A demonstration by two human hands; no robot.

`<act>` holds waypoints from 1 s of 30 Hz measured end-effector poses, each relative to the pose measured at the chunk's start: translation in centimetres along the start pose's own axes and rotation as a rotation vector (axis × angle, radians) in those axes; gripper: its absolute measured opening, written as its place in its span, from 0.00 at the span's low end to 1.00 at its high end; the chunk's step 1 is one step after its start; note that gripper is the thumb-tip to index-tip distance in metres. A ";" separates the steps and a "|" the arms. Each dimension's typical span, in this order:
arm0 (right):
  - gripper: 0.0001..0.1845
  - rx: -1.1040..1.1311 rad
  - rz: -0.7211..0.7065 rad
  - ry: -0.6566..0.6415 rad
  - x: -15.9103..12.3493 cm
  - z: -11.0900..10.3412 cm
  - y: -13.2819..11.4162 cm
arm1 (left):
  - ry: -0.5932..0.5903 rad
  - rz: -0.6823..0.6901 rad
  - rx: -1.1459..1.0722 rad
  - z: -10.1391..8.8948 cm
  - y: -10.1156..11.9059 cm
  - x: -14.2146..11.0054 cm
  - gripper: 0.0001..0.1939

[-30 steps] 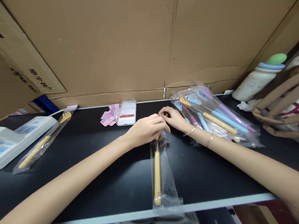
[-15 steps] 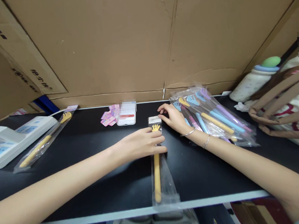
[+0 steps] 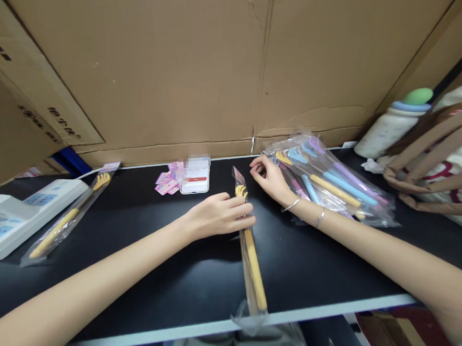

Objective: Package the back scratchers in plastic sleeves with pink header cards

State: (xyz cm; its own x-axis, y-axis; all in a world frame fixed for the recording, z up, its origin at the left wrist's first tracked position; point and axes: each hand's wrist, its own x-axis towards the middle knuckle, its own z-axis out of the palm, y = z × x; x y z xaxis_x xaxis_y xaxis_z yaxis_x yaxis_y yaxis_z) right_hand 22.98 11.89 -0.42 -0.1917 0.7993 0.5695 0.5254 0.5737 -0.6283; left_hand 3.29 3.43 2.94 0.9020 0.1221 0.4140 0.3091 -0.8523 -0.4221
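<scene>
My left hand (image 3: 223, 215) is closed around the upper part of a yellow back scratcher (image 3: 256, 270) in a clear plastic sleeve, just below its clawed head. The wrapped scratcher is turned on its side, its lower end near the table's front edge. My right hand (image 3: 269, 178) is apart from it, fingers loosely curled with a gap to the thumb and nothing visible between them. Beside that hand lies a pile of wrapped back scratchers (image 3: 336, 187) in blue, yellow and purple. Another wrapped yellow back scratcher (image 3: 64, 225) lies at the left.
A phone (image 3: 195, 183) and small pink cards (image 3: 168, 179) lie at the back of the black table (image 3: 144, 288). A white power strip (image 3: 30, 211) is on the left. At the right stand a bottle (image 3: 388, 129) and a bag (image 3: 442, 175). Cardboard (image 3: 177, 66) walls the back.
My left hand has tilted the wrapped yellow back scratcher onto its side, its lower end swinging right. My right hand has drawn back slightly to the right, away from the sleeve's top.
</scene>
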 end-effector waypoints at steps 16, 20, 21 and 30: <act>0.07 -0.227 -0.224 -0.376 -0.9 0.3 -0.7 | -0.151 -0.080 -0.005 0.1 0.1 -1.1 0.07; 0.06 -0.220 -0.231 -0.381 -0.9 0.4 -0.6 | -0.224 -0.095 -0.103 -0.5 0.1 -1.9 0.10; 0.06 -0.214 -0.235 -0.378 -0.8 0.4 -0.7 | -0.239 -0.108 -0.130 -0.6 0.1 -2.1 0.11; 0.06 -0.122 -0.125 -0.278 -0.6 0.1 -1.0 | -0.269 -0.218 -0.358 -0.5 0.3 -2.9 0.19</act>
State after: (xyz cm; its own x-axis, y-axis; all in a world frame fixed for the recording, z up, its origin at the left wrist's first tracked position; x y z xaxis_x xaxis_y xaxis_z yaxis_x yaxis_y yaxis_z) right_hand 22.48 10.86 -0.19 -0.4708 0.7519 0.4614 0.5757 0.6582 -0.4851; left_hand 0.64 2.63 2.02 0.8884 0.4036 0.2187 0.4187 -0.9077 -0.0256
